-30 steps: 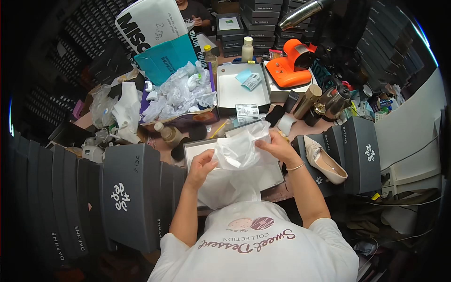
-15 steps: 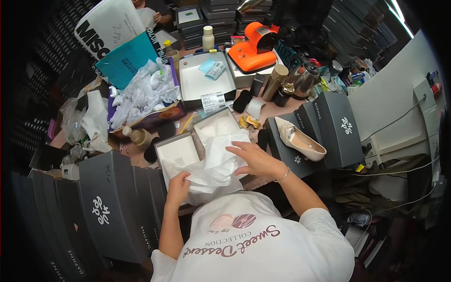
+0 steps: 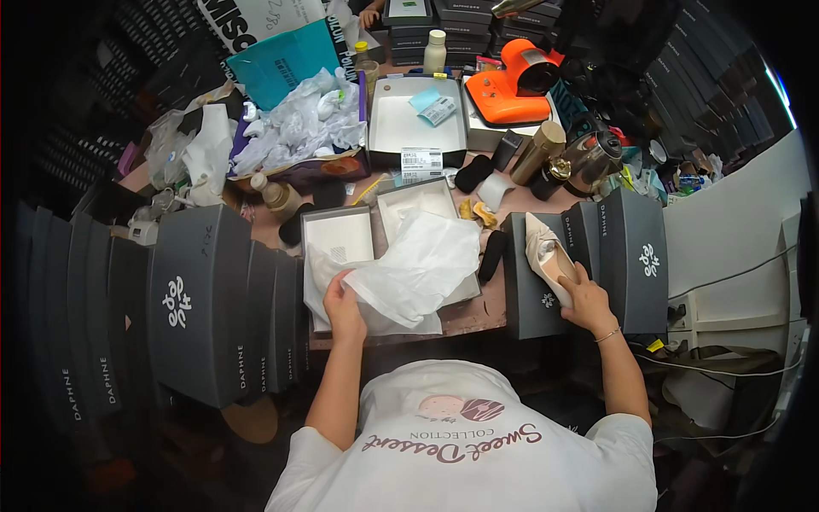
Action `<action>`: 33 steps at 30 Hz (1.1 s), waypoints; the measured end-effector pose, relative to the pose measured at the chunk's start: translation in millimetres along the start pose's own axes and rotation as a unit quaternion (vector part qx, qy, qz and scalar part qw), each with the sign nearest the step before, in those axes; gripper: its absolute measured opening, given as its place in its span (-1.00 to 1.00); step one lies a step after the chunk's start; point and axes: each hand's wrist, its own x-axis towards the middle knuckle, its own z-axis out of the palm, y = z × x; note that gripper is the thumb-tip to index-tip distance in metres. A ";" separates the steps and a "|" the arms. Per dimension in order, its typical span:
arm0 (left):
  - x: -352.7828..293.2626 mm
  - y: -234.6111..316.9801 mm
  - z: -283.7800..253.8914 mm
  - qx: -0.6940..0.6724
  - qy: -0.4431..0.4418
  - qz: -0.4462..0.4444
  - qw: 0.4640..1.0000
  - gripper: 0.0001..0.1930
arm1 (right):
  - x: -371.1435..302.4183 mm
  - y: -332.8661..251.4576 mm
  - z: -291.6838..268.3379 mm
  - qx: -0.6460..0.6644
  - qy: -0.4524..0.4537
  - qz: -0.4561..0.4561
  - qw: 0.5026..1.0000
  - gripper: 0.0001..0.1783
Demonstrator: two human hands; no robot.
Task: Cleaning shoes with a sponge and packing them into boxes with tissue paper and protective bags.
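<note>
Pinched in my left hand (image 3: 344,309) is the near-left edge of a sheet of white tissue paper (image 3: 418,264). The sheet drapes across an open shoebox (image 3: 339,229) and its lid, which lie side by side with pale insides; which half is the lid I cannot tell. My right hand (image 3: 586,300) has hold of the heel end of a cream pointed shoe (image 3: 548,256). That shoe rests on a dark grey shoebox (image 3: 522,294), toe pointing away from me. My fingers partly hide the shoe's heel.
Dark grey shoeboxes (image 3: 198,307) stand in rows at left, with more (image 3: 633,264) at right. Behind are a carton of crumpled white plastic (image 3: 307,119), a white-lined tray (image 3: 392,128), an orange machine (image 3: 516,85), a gold flask (image 3: 539,152) and bottles. Another person's hand (image 3: 369,17) shows far back.
My right hand has left the tissue paper and moved right onto the cream shoe. My left hand keeps its hold on the paper, which now lies flatter. The view has shifted.
</note>
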 end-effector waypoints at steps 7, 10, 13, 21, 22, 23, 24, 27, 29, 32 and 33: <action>-15.5 34.2 42.3 0.254 -0.115 0.282 0.918 -0.75 | -117.7 -70.8 -14.1 0.712 -0.134 -0.125 0.678 -0.19; -25.7 49.6 48.7 0.260 -0.213 0.338 0.879 -0.66 | -161.8 -115.7 4.1 0.718 -0.177 -0.179 0.649 -0.14; -59.4 67.9 44.5 0.251 -0.334 0.372 0.829 -0.64 | -187.3 -161.7 12.5 0.745 -0.147 -0.148 0.634 -0.19; -103.7 68.9 -0.5 0.399 -0.375 0.392 0.739 -0.76 | -209.9 -199.2 129.6 0.966 -0.071 -0.045 0.246 -0.36; -106.1 62.2 -4.2 0.403 -0.370 0.404 0.733 -0.76 | -222.6 -200.4 139.4 0.974 -0.077 -0.061 0.206 -0.36; -110.1 55.1 -7.1 0.407 -0.365 0.416 0.726 -0.77 | -234.4 -200.4 148.4 0.980 -0.082 -0.077 0.165 -0.37; -115.4 50.6 -8.5 0.412 -0.361 0.430 0.718 -0.77 | -244.2 -201.3 157.2 0.982 -0.088 -0.086 0.145 -0.37; -153.5 35.9 -9.3 0.355 -0.409 0.382 0.748 -0.76 | -270.4 -198.1 178.0 0.983 -0.095 -0.111 0.112 -0.37; -185.4 29.4 -8.8 0.325 -0.442 0.347 0.760 -0.73 | -287.4 -192.3 185.4 0.980 -0.096 -0.127 0.119 -0.36; -239.9 23.3 -13.5 0.305 -0.476 0.313 0.763 -0.70 | -320.8 -182.0 188.5 0.974 -0.090 -0.137 0.157 -0.32; -259.6 25.6 -15.2 0.285 -0.485 0.311 0.766 -0.68 | -330.6 -177.5 191.1 0.970 -0.094 -0.144 0.174 -0.32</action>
